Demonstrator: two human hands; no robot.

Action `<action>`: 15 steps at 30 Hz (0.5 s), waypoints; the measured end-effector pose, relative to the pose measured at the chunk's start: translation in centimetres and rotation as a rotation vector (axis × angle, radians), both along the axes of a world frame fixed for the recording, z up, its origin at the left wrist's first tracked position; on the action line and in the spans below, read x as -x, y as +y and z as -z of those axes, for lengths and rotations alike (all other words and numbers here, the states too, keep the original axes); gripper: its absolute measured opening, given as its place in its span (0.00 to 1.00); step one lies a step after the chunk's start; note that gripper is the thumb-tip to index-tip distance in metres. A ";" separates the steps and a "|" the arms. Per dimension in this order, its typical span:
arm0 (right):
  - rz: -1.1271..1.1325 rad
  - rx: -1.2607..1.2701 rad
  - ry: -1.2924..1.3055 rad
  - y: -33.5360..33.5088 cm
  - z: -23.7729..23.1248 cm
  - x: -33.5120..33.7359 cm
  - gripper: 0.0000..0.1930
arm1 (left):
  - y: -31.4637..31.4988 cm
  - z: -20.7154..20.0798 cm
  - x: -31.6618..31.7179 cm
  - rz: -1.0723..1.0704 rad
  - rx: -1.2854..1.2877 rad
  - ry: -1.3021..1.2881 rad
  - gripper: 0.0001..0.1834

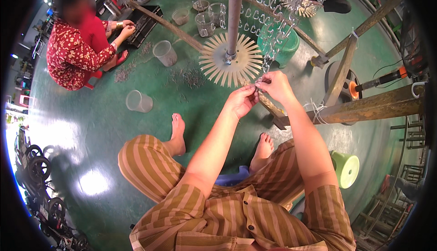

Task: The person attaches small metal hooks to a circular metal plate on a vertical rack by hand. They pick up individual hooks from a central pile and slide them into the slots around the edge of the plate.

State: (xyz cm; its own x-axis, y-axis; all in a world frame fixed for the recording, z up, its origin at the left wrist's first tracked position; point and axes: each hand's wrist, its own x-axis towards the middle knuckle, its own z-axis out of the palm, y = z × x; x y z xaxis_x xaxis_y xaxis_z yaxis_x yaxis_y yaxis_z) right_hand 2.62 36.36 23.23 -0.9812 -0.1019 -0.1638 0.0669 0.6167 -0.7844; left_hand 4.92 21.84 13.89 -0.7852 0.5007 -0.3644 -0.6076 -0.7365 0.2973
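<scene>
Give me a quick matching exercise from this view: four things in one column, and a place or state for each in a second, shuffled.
Things:
1. left hand
2. slotted disc
3. clear plastic cup
4. light green stool

Places or states:
A. lying on its side on the green floor
B. on the floor beside the person's right leg
C. pinching a small metal piece together with the right hand
D. fixed round the grey pole

Pairs: 1-C, 2-D, 3-A, 4-B

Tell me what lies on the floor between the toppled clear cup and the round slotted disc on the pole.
In the head view, between the toppled clear cup and the slotted disc lies green floor with a scattered heap of small metal pieces.
</scene>
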 end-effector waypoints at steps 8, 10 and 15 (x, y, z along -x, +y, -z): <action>0.061 0.022 0.004 -0.5 1.2 1.2 0.09 | -2.7 -1.0 0.0 -0.113 0.179 0.037 0.10; 0.061 0.016 0.013 -0.6 1.2 1.3 0.09 | -2.9 -1.2 0.3 -0.098 0.202 0.028 0.10; 0.073 0.008 0.028 -0.8 1.1 1.7 0.09 | -2.9 -1.0 1.6 -0.038 0.233 -0.054 0.10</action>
